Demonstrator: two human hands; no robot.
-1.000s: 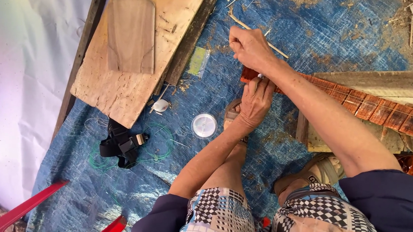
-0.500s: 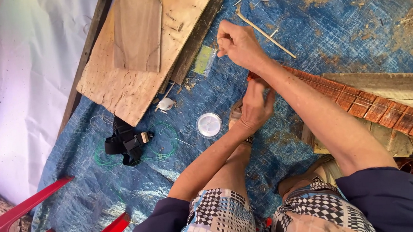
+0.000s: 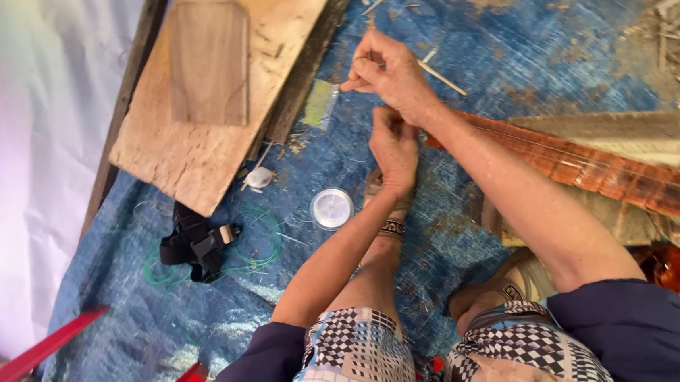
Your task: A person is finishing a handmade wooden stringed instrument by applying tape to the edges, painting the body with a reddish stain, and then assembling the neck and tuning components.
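A red-brown fretted instrument neck [image 3: 597,167] lies across a wooden block on the blue tarp [image 3: 539,46]. My left hand [image 3: 393,146] is closed around its near end, which is hidden under the fingers. Just above, my right hand [image 3: 387,70] is raised with thumb and fingertips pinched together at the left, seemingly on a thin string too fine to see clearly. A thin pale stick [image 3: 443,79] lies beside the right hand. A small round spool of clear line [image 3: 332,208] rests on the tarp left of my left wrist.
A worn wooden board [image 3: 279,34] with a shaped wood piece [image 3: 208,60] lies at upper left. A black strap [image 3: 195,244] and green wire [image 3: 260,254] lie below it. Red chair legs [image 3: 39,372] stand at lower left, wood shavings [image 3: 665,12] at upper right.
My right hand has lifted away from the neck's end, up and to the left, fingers now pinched. My left hand has closed over the neck's end.
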